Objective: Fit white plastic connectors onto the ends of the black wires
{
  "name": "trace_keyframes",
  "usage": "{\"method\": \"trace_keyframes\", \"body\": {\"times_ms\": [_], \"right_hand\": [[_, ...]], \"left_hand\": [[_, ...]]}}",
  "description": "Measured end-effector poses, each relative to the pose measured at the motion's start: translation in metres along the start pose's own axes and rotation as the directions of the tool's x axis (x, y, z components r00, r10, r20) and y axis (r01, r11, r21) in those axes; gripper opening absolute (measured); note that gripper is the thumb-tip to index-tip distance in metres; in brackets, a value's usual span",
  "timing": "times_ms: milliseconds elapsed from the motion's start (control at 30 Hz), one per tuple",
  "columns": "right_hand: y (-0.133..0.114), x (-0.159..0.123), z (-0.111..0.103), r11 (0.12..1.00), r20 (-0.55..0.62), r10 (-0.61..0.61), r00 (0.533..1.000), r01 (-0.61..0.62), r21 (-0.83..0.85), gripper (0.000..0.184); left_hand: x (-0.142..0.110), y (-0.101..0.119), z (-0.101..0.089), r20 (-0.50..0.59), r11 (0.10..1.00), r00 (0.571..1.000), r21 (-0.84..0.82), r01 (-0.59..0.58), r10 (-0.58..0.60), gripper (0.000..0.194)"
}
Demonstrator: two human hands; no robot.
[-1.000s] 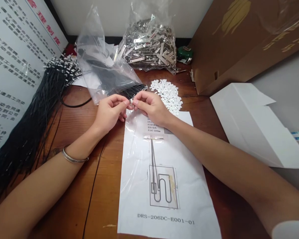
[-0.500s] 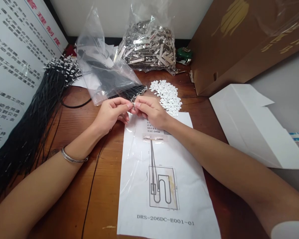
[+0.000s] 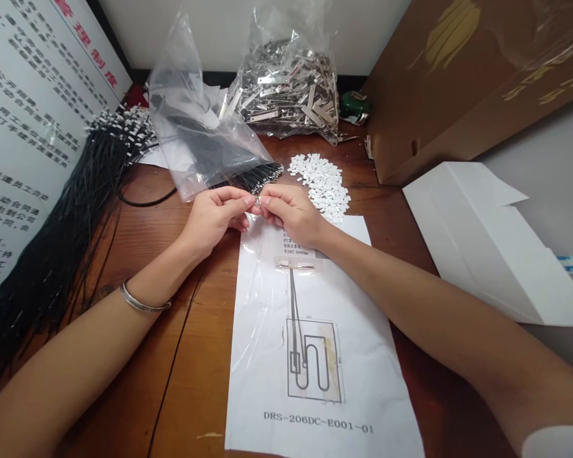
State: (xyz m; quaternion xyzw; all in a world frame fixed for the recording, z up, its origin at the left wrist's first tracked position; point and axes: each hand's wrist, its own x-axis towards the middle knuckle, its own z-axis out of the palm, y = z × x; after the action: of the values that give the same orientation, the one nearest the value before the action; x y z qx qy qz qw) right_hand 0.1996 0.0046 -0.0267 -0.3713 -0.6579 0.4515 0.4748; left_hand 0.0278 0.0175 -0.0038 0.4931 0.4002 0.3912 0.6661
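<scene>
My left hand and my right hand meet fingertip to fingertip over the top of a printed drawing sheet. Both pinch a tiny metal-tipped piece between them; I cannot make out what it is. Just behind the fingers, black wire ends stick out of a clear plastic bag. A heap of small white plastic pieces lies to the right of my right hand. A silver bangle circles my left wrist.
A bag of shiny metal strips sits at the back. A thick bundle of black wires runs along the left beside a printed notice board. A brown cardboard box and white folded card stand on the right.
The fingertips of both hands have closed tighter together on the small piece and shifted slightly; the arms stay where they were.
</scene>
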Motion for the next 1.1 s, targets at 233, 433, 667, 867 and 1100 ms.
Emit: {"method": "trace_keyframes", "body": {"times_ms": [233,433,667,867,1100], "right_hand": [[-0.0001,-0.0014,-0.0001,1.0,0.017,0.01,1.0,-0.01,-0.01,0.027],[-0.0014,-0.0016,-0.0003,1.0,0.034,0.021,0.999,-0.021,0.015,0.026],[0.0018,-0.002,-0.0012,0.998,0.055,0.044,0.998,-0.046,0.035,0.026],[0.0032,-0.0029,-0.0016,0.999,0.06,0.039,0.997,-0.041,0.036,0.026],[0.0032,-0.003,-0.0016,0.999,0.063,0.031,0.998,-0.033,0.031,0.026]], "left_hand": [[0.0013,-0.0013,-0.0024,0.019,1.0,1.0,-0.001,-0.004,0.004,0.028],[0.001,-0.001,-0.002,0.029,1.0,1.0,0.014,0.001,-0.001,0.029],[0.0012,-0.0019,-0.0039,0.035,1.0,0.999,0.027,0.002,-0.003,0.03],[0.0008,-0.001,-0.0023,0.036,1.0,0.999,0.018,0.007,-0.007,0.031],[0.0009,-0.0006,-0.0029,0.034,1.0,0.999,0.017,0.008,-0.009,0.032]]}}
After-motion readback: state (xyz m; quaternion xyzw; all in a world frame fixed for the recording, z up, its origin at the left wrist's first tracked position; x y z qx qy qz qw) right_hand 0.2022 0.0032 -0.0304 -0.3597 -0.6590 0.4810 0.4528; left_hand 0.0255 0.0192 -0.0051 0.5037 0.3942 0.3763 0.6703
